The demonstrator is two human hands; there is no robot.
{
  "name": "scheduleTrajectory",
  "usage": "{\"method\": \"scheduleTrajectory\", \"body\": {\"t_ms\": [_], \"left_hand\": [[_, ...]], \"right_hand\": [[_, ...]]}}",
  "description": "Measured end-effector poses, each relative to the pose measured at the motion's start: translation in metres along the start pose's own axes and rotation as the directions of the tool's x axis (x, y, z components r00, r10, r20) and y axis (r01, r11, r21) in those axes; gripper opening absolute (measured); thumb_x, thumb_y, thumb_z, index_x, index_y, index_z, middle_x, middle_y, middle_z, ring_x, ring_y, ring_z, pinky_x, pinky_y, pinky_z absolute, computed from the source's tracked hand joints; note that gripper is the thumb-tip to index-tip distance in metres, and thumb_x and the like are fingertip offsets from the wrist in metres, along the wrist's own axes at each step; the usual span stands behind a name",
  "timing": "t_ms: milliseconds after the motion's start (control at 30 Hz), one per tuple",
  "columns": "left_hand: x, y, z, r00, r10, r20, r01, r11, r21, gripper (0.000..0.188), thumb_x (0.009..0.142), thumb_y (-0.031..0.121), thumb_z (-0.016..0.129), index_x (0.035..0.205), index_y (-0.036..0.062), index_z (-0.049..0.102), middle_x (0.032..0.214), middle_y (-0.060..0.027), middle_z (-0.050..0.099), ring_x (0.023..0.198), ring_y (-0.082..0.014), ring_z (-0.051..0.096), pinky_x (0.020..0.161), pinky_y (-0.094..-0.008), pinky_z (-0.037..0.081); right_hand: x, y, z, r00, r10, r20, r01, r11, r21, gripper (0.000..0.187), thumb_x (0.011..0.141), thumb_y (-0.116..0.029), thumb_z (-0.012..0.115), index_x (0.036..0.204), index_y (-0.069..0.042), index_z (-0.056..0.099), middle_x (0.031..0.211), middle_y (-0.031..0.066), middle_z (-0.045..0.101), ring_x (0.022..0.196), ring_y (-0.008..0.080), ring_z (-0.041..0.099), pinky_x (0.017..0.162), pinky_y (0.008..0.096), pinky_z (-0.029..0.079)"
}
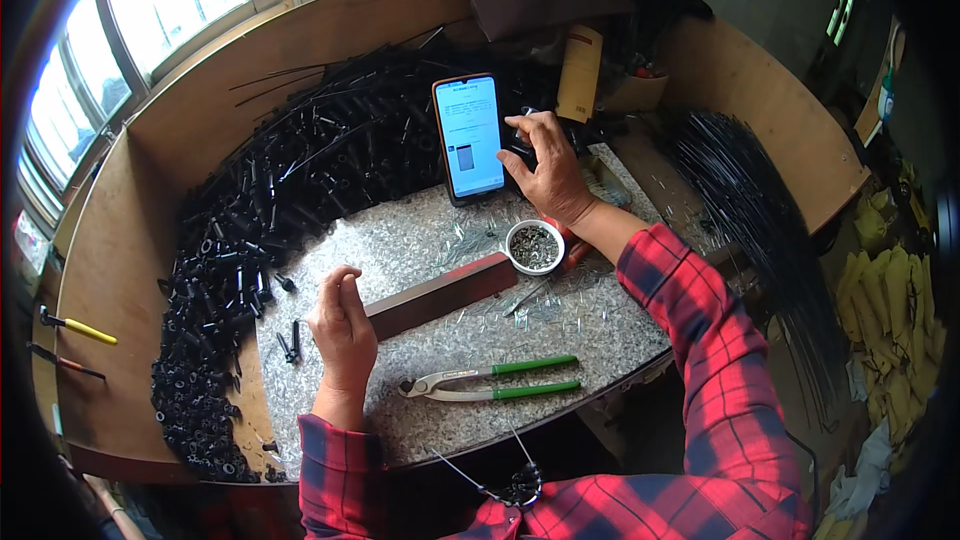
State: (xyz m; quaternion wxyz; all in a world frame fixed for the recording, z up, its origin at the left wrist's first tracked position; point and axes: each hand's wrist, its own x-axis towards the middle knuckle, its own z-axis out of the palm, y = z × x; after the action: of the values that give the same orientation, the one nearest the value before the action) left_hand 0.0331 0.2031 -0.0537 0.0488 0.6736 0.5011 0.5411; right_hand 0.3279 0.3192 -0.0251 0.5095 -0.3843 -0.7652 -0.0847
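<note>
A phone (470, 140) with a lit screen leans upright at the back of the speckled worktop. My right hand (548, 168) is raised at its right edge, thumb and forefinger apart near the screen, holding nothing. Beside the left end of a long dark metal bar (440, 298) rests my left hand (343, 328), its fingers loosely bent and no object visible in it. Pliers with green handles (490, 378) lie in front of the bar. Near the bar's right end stands a white round bowl (535, 247) of small metal bits.
Black tubular parts (300, 160) heap along the left and back, inside a curved wooden edge (120, 270). Long thin black rods (750, 180) lie at the right. A yellow-handled tool (85, 328) is at the far left. Small clear slivers (570, 310) litter the worktop.
</note>
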Motion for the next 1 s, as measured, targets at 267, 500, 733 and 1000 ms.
{"method": "scheduleTrajectory", "body": {"t_ms": [267,500,733,1000], "left_hand": [[0.0,-0.001,0.0,1.0,0.006,-0.003,-0.006,1.0,0.008,0.013,0.097,0.011,0.048,0.098,0.0043,0.059,0.07,-0.0016,0.052,0.057,-0.0072,0.042,0.053,-0.0237,0.036],[0.001,-0.001,0.0,0.999,0.032,-0.026,-0.032,0.999,0.013,0.014,0.097,0.011,0.048,0.098,0.0045,0.06,0.066,0.0,0.049,0.056,-0.0063,0.04,0.051,-0.0233,0.034],[-0.001,-0.001,-0.001,1.0,-0.005,-0.012,0.006,1.0,0.027,0.014,0.097,0.011,0.048,0.098,0.0048,0.06,0.064,0.0005,0.048,0.055,-0.0058,0.039,0.051,-0.0233,0.034],[0.0,0.0,0.0,1.0,-0.012,0.006,0.012,1.0,0.005,0.014,0.097,0.011,0.048,0.098,0.0043,0.06,0.074,-0.0023,0.056,0.059,-0.007,0.044,0.055,-0.0231,0.038]], "right_hand": [[-0.001,-0.003,0.001,1.0,0.017,0.013,-0.017,1.0,0.014,0.034,0.081,-0.01,0.068,0.111,-0.003,0.053,0.1,0.0097,0.049,0.086,0.0213,0.054,0.079,0.0314,0.048],[-0.002,-0.002,0.001,1.0,-0.002,0.012,0.002,1.0,-0.022,0.03,0.081,-0.009,0.068,0.108,-0.003,0.056,0.097,0.0086,0.05,0.086,0.0205,0.055,0.079,0.0311,0.048],[-0.002,-0.002,0.002,0.999,0.035,-0.01,-0.035,0.999,0.023,0.026,0.081,-0.008,0.068,0.105,-0.003,0.058,0.095,0.0084,0.05,0.084,0.0212,0.056,0.075,0.0309,0.048],[0.007,0.006,0.002,0.981,-0.159,0.111,0.164,0.985,-0.043,0.011,0.079,-0.011,0.069,0.089,-0.009,0.066,0.072,0.0053,0.054,0.067,0.0237,0.059,0.064,0.0349,0.049]]}}
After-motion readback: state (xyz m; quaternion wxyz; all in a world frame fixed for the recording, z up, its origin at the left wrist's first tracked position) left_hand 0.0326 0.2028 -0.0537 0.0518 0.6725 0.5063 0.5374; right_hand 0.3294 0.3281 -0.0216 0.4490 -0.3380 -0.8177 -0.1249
